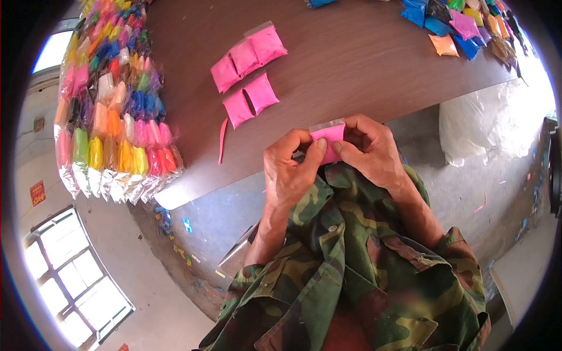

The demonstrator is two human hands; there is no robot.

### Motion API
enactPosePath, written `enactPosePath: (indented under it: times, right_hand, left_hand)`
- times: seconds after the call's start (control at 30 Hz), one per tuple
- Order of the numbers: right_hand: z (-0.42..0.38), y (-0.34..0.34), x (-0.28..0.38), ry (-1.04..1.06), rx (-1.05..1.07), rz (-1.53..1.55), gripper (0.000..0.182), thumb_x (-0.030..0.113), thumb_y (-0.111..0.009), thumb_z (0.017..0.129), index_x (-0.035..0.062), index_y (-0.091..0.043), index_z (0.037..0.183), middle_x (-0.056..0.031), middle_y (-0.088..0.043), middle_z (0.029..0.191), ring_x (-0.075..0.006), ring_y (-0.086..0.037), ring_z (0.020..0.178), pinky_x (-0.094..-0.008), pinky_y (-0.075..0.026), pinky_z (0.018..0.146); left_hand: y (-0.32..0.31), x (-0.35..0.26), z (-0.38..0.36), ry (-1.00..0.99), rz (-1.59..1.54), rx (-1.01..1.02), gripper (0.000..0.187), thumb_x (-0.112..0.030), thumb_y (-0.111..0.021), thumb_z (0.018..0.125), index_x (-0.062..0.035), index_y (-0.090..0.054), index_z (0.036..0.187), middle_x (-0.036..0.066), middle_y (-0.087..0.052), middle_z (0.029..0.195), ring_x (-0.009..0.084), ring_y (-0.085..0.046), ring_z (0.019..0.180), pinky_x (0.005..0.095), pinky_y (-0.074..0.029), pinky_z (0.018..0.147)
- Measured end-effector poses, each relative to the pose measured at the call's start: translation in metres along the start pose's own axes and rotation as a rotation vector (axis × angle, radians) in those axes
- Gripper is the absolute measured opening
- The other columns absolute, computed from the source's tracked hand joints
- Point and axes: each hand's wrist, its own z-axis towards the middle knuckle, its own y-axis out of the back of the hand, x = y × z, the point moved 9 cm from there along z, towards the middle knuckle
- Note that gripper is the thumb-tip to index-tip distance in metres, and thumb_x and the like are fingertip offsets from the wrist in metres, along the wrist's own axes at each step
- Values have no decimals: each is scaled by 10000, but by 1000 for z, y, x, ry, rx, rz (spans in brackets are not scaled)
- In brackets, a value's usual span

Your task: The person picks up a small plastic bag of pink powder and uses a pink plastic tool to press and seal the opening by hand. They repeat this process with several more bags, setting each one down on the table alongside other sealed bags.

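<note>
Pink packet (329,135), just above mid-frame, pinched at either side by left hand (293,164) and right hand (372,149); probably light, soft and slick, best gripped along the side edges, clear of the see-through flap (326,124).

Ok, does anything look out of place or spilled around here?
A thin pink strip lies loose on the table, apart from the plump pink packets, and colourful scraps litter the floor. I can't see any spill.
</note>
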Motion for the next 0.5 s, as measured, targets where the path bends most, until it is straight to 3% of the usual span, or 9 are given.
enactPosePath:
  times: [0.17,0.27,0.5]
  right_hand:
    - [1,2,-3,11,-7,112,257,13,-724,982,-47,-646,1220,-74,-731,1097,-118,-707,997,-285,-589,887]
    - [3,8,4,24,-63,60,264,18,-727,988,-55,-633,1223,-85,-727,1112,-117,-706,1001,-288,-595,885]
    - [5,-1,3,26,-31,107,270,25,-720,998,-65,-616,1232,-105,-720,1145,-128,-702,1040,-297,-599,913]
  left_hand:
    - [-3,-1,-2,104,-175,17,209,-114,-780,965,50,-738,1086,46,-749,888,78,-652,833,252,-534,760]
    - [-6,5,-8,62,-222,17,193,-125,-787,981,38,-731,1068,16,-728,887,55,-620,813,235,-502,707]
    - [2,12,-8,61,-80,21,152,-87,-762,997,44,-726,1063,38,-749,890,63,-640,789,226,-515,706]
